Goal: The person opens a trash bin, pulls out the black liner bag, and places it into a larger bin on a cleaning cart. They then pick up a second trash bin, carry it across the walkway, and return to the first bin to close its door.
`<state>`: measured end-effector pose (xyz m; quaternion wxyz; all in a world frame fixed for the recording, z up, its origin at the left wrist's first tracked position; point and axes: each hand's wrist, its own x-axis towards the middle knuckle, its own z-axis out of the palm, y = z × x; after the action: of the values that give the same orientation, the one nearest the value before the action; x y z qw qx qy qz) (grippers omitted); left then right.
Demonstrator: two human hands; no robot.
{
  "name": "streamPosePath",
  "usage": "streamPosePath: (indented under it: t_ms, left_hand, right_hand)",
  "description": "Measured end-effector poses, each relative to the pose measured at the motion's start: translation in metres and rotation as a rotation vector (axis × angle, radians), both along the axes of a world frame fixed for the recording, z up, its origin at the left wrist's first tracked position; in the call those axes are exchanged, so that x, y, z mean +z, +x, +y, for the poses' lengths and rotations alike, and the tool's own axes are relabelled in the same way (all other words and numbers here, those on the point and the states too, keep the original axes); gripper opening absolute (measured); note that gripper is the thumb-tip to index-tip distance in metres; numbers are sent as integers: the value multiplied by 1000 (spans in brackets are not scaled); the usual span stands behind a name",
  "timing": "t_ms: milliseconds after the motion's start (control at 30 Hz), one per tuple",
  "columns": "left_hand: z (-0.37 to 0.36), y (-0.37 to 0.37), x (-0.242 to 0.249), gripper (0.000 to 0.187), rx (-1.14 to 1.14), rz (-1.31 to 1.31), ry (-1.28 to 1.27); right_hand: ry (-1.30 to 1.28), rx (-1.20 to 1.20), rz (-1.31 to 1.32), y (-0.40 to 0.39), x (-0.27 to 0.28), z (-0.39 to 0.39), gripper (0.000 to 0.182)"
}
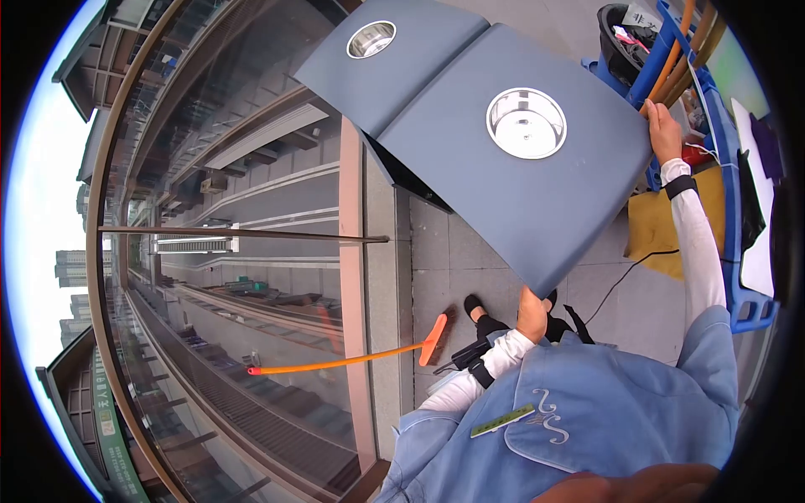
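Note:
A large grey bin top (537,193) with a round shiny metal bowl (527,123) set in it fills the upper middle. A seam separates it from a second grey panel (394,71), which has its own round metal bowl (371,39). Below the left edge shows a dark gap. My left hand (530,316) is closed at the near corner of the bin top, with its fingers partly hidden beneath. At the right corner, my right hand (664,132) grips the edge.
On the right stands a blue cart (729,243) with a black bucket (616,50), orange poles and a yellow cloth (683,222). An orange-handled broom (432,339) leans by the glass railing (243,228) on the left. A dark cord (616,281) lies on the tiled floor.

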<state>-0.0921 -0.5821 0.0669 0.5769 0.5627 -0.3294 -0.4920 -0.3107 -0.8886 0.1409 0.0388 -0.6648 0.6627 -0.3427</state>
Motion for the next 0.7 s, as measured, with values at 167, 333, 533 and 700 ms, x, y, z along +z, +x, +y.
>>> streamPosePath:
  t_ms: [167,333,533,700]
  left_hand:
    - [-16,-36,-21,31,-215,-327,-251]
    - [-39,23,5,25,-603,-394,-324]
    - [-26,109,-121,22,-211,-124,295]
    - [-48,199,-192,28,-92,-325,564]
  right_hand:
    - [-222,203,265,49,49,63,27]
    - [155,566,301,150,77,207,45]
    - [246,417,485,201,59,233,75]
    - [234,390,520,214,52,220,76]
